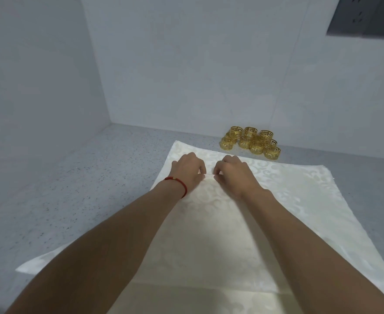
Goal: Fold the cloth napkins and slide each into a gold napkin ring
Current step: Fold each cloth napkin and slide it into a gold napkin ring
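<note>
Both hands, left and right, pinch a fold of the napkin between curled fingers at its middle; rings sit just beyond.

Cream patterned napkin spread flat; gold rings clustered beyond it

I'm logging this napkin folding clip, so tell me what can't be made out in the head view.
- Fingertips of the left hand and right hand: curled under, so the exact pinch on the cream napkin is hidden.
- Napkin's near edge: cut off by the frame bottom and covered by the forearms.
- Gold napkin rings: clustered and overlapping, exact count unclear.
- Wall socket panel: cut off by the top right corner.
</note>
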The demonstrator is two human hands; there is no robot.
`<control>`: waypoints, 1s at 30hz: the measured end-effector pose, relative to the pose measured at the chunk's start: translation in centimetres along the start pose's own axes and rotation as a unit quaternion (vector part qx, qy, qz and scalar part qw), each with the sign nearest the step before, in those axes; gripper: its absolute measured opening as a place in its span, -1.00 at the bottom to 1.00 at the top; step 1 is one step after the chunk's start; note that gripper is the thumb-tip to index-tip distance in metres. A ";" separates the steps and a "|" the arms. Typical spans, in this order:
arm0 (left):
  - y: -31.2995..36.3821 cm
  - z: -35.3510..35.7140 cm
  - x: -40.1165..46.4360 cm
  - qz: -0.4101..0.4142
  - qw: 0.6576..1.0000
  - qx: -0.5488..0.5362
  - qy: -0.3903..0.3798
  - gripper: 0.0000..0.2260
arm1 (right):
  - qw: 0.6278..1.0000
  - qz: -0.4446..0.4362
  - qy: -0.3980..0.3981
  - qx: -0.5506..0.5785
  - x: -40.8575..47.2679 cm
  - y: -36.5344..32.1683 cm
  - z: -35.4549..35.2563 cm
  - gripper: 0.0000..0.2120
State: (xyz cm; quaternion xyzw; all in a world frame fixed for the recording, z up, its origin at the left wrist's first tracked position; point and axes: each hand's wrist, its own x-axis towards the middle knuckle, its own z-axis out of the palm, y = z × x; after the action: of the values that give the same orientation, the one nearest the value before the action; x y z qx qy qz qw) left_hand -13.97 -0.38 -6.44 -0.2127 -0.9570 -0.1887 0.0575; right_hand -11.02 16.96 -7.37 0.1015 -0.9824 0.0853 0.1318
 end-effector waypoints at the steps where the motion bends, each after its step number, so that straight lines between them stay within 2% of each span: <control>1: 0.2 -0.1 0.0 0.011 1.000 0.028 0.004 -0.91 | 0.999 -0.018 0.000 -0.037 -0.1 -0.1 -0.1 -0.89; 4: 0.3 -0.6 -0.4 0.070 0.989 0.127 0.004 -0.79 | 0.990 -0.068 0.016 -0.124 -0.9 -0.8 -0.6 -0.89; 7: 0.5 -1.2 -1.2 0.094 0.981 0.167 -0.020 -0.61 | 0.983 -0.095 0.002 -0.155 -1.5 -1.4 -1.3 -0.88; 9: 0.7 -1.1 -1.6 0.078 0.983 0.166 -0.005 -0.69 | 0.992 -0.056 -0.022 -0.109 -1.4 -1.1 -1.4 -0.82; 11: 0.7 -0.7 -1.8 0.034 0.990 0.138 0.021 -0.75 | 1.000 0.015 -0.021 0.004 -1.3 -0.6 -1.1 -0.75; 14: 0.4 0.0 -1.7 -0.029 0.999 0.018 0.028 -0.71 | 0.995 0.063 0.011 0.074 -1.4 -0.3 -0.4 -0.81; 16: 0.3 0.1 -1.9 -0.027 0.999 0.014 0.020 -0.79 | 0.998 0.038 0.011 0.040 -1.8 -0.4 -0.3 -0.84; 17: 0.4 0.0 -2.1 -0.019 0.999 0.040 0.005 -0.92 | 1.000 0.016 0.014 0.006 -2.1 -0.4 -0.3 -0.85; 18: 0.4 0.1 -2.3 -0.012 0.997 0.079 0.011 -0.83 | 0.999 -0.009 0.026 -0.037 -2.3 -0.4 -0.3 -0.86; 20: 0.4 -0.3 -2.7 0.034 0.987 0.158 0.013 -0.87 | 0.991 -0.056 0.053 -0.112 -3.0 -0.5 -0.6 -0.87; 21: 0.5 -0.6 -3.0 0.059 0.980 0.190 0.017 -0.81 | 0.986 -0.077 0.057 -0.136 -3.4 -0.7 -0.7 -0.85; 24: 0.8 -1.2 -3.6 0.110 0.961 0.254 -0.003 -0.61 | 0.983 -0.103 0.020 -0.154 -4.4 -1.3 -1.1 -0.89; 26: 0.8 -1.1 -4.0 0.100 0.963 0.251 0.013 -0.68 | 0.989 -0.080 0.005 -0.121 -4.7 -1.5 -1.4 -0.86; 30: 0.5 -0.5 -4.1 0.013 0.991 0.128 0.033 -0.75 | 0.996 0.054 0.029 0.068 -4.4 -1.0 -1.1 -0.80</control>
State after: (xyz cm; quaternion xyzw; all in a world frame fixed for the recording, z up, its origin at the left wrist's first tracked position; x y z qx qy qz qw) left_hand -10.00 -1.73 -6.60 -0.2093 -0.9681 -0.0707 0.1180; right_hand -6.36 17.04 -7.38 0.0543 -0.9740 0.1623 0.1484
